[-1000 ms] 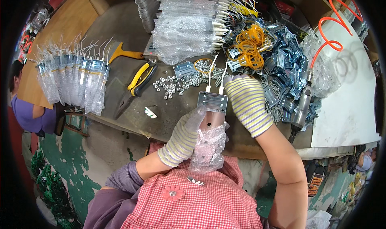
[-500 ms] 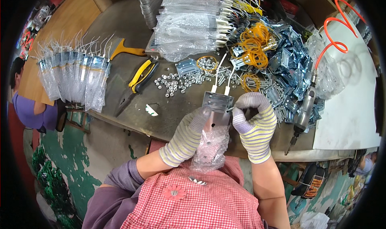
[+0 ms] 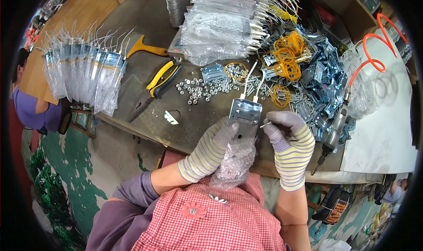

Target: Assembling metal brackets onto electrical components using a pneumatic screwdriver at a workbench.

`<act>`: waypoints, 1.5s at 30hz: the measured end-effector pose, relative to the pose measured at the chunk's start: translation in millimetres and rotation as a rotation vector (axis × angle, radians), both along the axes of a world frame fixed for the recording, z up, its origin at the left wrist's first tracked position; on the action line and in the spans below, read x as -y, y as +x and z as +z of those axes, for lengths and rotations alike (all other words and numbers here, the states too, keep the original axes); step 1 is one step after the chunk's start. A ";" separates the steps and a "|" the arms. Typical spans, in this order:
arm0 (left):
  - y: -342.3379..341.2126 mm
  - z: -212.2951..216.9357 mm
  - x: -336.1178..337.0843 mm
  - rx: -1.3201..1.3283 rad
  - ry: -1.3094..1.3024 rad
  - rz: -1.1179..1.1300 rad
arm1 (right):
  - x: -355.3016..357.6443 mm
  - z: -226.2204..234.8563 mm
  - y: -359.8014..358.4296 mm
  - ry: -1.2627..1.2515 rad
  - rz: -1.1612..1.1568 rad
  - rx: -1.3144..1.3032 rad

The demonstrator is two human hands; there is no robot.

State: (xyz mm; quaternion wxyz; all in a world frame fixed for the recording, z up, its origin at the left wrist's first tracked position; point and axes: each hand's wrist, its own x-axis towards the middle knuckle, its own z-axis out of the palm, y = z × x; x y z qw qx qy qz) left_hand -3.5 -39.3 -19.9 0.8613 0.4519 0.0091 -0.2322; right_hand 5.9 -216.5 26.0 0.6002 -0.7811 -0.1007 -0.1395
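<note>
My left hand, in a striped glove, is closed on the side of a flat metal heater plate with its lower part in bubble wrap. A shiny bluish metal bracket sits across the plate's top end, where two white leads point away from me. Just right of the bracket, my gloved right hand pinches a small screw between thumb and forefinger. The screw's tip points toward the bracket, apart from it. The left fingers beneath the plate are hidden.
Nuts lie scattered beyond the plate, near pliers and a scraper. Wrapped plates form a stack at the back and a row at left. Loose brackets, rubber bands and a power screwdriver are right.
My right hand has drawn back to the right with the screw, away from the bracket's edge. The left hand keeps its hold. The whole view has shifted slightly.
</note>
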 end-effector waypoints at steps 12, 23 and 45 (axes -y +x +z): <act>-11.0 -0.7 8.9 0.182 0.136 0.062 | -19.4 0.0 4.7 -0.320 0.093 0.178; -10.3 9.6 2.4 0.249 0.033 -0.077 | -10.6 -0.4 0.7 -0.710 0.100 0.490; 64.0 61.9 -48.8 1.145 1.580 0.456 | -36.3 -27.9 -29.7 1.258 0.339 -0.596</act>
